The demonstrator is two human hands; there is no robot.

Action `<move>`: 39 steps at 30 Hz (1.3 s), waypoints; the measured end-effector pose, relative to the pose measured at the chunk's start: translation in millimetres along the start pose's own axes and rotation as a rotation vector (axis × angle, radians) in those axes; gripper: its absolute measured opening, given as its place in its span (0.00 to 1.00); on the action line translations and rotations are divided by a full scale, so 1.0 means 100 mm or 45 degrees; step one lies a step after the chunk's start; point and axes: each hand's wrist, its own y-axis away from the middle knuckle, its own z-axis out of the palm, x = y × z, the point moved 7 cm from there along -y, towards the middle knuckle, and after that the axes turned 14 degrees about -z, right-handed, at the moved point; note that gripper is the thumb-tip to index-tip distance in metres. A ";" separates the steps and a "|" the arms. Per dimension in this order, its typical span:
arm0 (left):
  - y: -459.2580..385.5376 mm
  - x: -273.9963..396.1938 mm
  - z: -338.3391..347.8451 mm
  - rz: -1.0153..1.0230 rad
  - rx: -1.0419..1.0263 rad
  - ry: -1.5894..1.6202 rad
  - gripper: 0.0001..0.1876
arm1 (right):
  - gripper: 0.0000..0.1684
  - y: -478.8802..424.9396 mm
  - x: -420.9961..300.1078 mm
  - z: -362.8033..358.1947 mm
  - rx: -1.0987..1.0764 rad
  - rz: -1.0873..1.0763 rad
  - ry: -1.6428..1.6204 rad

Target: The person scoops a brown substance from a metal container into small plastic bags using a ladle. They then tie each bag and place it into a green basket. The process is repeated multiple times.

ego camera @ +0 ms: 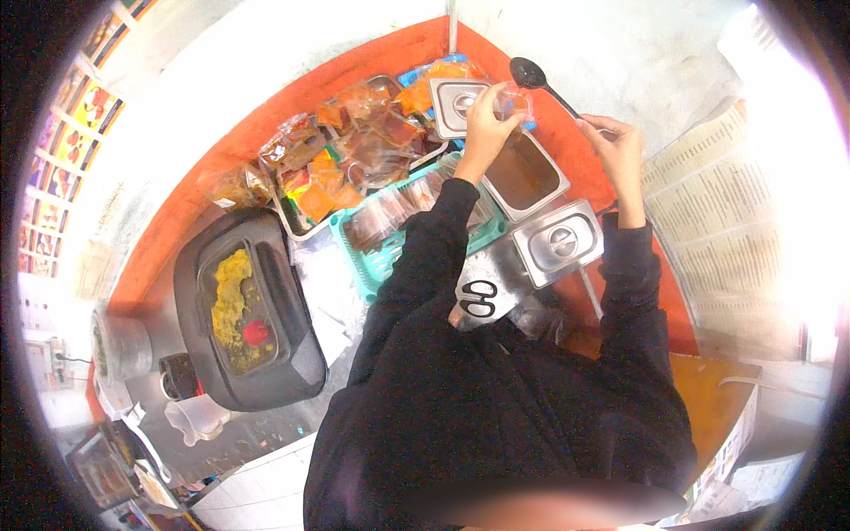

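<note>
Between the fingers of my left hand [488, 133] is a small clear plastic bag [512, 101], held over the far end of a steel food pan [524, 176] with brown sauce in it. My right hand [619, 147] grips the handle of a black ladle [529, 73], its bowl raised just beyond the bag, near the orange wall band. A steel pan lid [453, 106] with a knob lies behind my left wrist. Closer to me, another steel lid [561, 242] covers a second pan. Under my left forearm a turquoise plastic basket [378, 265] holds many clear packets.
A metal tray [309, 232] is piled with sealed sauce bags [378, 139]. To the left stands a large dark cooker [249, 312] holding yellow food and a red round thing. Black-handled scissors [478, 299] lie before my body. A clear plastic jug [196, 419] is at the counter's left edge.
</note>
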 end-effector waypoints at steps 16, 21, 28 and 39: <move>0.50 0.13 -0.67 -0.382 0.045 0.436 0.29 | 0.22 0.67 0.41 0.90 -0.331 -0.352 0.104; 0.84 0.43 -0.74 -0.540 0.001 0.482 0.25 | 0.27 0.58 -0.61 1.00 -0.007 -0.245 -0.687; 1.17 0.68 -1.38 -0.538 0.093 0.223 0.11 | 0.09 0.70 -0.91 1.07 -0.181 -0.106 -1.103; 1.30 0.75 -1.83 -0.393 0.189 -0.132 0.06 | 0.04 0.91 -1.30 1.34 -0.321 -0.010 -1.190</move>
